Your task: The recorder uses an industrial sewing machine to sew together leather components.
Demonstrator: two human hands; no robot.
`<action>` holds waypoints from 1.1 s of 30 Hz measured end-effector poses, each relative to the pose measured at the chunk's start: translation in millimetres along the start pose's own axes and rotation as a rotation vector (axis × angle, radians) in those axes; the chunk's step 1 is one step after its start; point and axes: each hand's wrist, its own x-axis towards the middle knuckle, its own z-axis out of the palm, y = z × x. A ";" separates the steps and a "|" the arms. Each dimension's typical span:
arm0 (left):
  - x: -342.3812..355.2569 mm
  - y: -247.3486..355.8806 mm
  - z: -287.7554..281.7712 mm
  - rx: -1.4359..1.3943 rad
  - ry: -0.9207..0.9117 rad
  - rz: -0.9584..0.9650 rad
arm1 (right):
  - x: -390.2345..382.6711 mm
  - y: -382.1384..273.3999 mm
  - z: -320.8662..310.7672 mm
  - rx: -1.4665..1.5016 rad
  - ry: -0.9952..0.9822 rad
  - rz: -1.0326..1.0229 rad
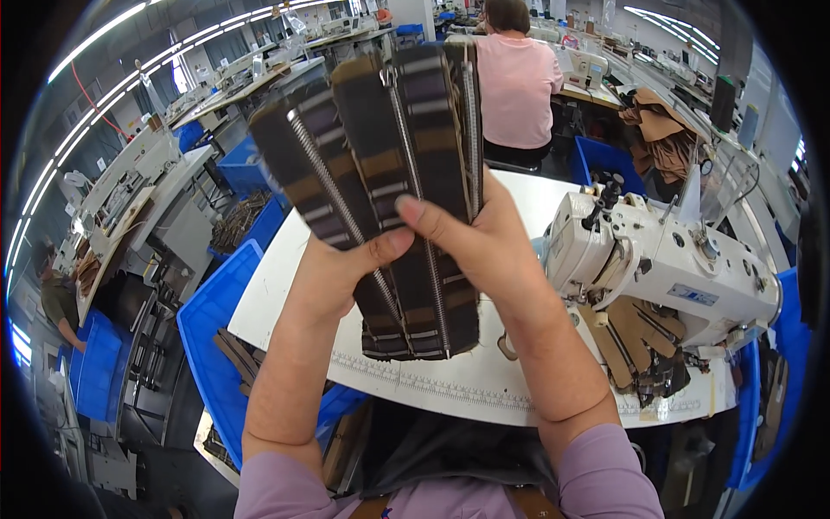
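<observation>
Raised over the white worktable (268, 290) is a fanned bundle of dark zippered fabric strips (361, 108), striped in brown and grey, with metal zipper teeth running lengthwise. My left hand (333, 272) grips the bundle's left side, its thumb lying across the front. From the right, my right hand (488, 242) clasps the bundle, its thumb pressed on the middle strip. Most of both hands' fingers are hidden behind the fabric. The strips spread apart at the top and come together toward the bottom.
A white sewing machine (674, 268) stands at the right, with brown zippered pieces (635, 342) piled beside it. A ruler scale (432, 391) follows the table's near edge. A blue bin (203, 311) stands at the left. A person in pink (519, 95) sits ahead, facing away.
</observation>
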 end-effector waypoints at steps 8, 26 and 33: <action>-15.3 -40.4 -18.6 -0.551 0.040 -0.415 | -40.5 34.2 -29.3 -0.109 -0.224 0.298; -105.4 -83.4 28.6 -0.635 -0.036 -0.839 | -152.5 72.0 -34.1 0.098 0.049 0.605; -130.0 -69.6 46.4 -0.493 0.000 -0.673 | -178.4 70.2 -14.4 0.082 -0.025 0.401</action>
